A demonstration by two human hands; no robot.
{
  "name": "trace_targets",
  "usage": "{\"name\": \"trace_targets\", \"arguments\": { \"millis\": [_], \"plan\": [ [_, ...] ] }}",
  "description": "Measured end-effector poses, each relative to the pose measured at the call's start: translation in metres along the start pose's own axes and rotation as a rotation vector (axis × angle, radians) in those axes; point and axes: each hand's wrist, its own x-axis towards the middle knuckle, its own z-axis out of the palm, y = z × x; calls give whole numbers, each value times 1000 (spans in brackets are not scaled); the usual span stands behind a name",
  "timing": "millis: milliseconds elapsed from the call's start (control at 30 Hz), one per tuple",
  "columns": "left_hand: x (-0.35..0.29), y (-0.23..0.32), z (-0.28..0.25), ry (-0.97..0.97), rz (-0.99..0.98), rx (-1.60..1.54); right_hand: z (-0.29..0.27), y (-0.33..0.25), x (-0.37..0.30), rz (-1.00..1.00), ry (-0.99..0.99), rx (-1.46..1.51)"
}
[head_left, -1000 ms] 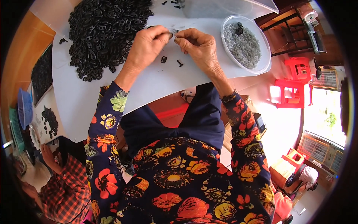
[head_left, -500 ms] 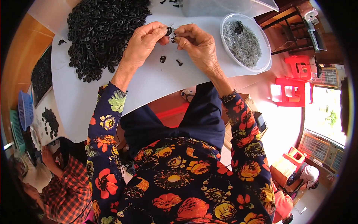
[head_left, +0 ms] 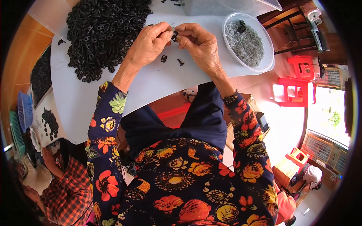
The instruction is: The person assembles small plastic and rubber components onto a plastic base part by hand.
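My left hand [head_left: 152,42] and my right hand [head_left: 199,42] meet over the white table, fingertips pinched together. Between them is a small black plastic part [head_left: 174,36], mostly covered by the fingers; both hands grip it. Below the hands lie a loose black two-holed piece [head_left: 163,58] and a short black pin with a wide head [head_left: 180,62]. Left of my left hand rises a large heap of black two-holed pieces [head_left: 102,37]. To the right of my right hand stands a round clear tub [head_left: 268,62] holding many small clear plastic bits [head_left: 247,47] and a black clump.
A clear plastic bin [head_left: 222,8] stands at the table's far edge. On the left are a blue basket [head_left: 25,111], a smaller black pile [head_left: 50,123] and a person in a checked shirt [head_left: 71,192]. Red stools [head_left: 292,92] stand on the floor at right; other people sit at lower right.
My hands have drawn closer together. The black pieces that showed apart in each hand's fingers are now brought together between the fingertips.
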Motion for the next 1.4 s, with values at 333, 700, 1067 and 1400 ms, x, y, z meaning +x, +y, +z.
{"name": "trace_targets", "arguments": {
  "millis": [333, 700, 1067, 1400],
  "plan": [
    [-3, 1, 12, 97, 98, -152, -1, -4, 1, -5, 85, 45],
    [-4, 1, 22, 172, 118, -90, 1, -9, 0, -9, 13, 36],
    [-4, -3, 24, 201, 165, 21, 4, -10, -1, -11, 92, -7],
    [-4, -4, 26, 235, 186, 4, 4, -7, -1, -21, 93, 39]
  ]
}}
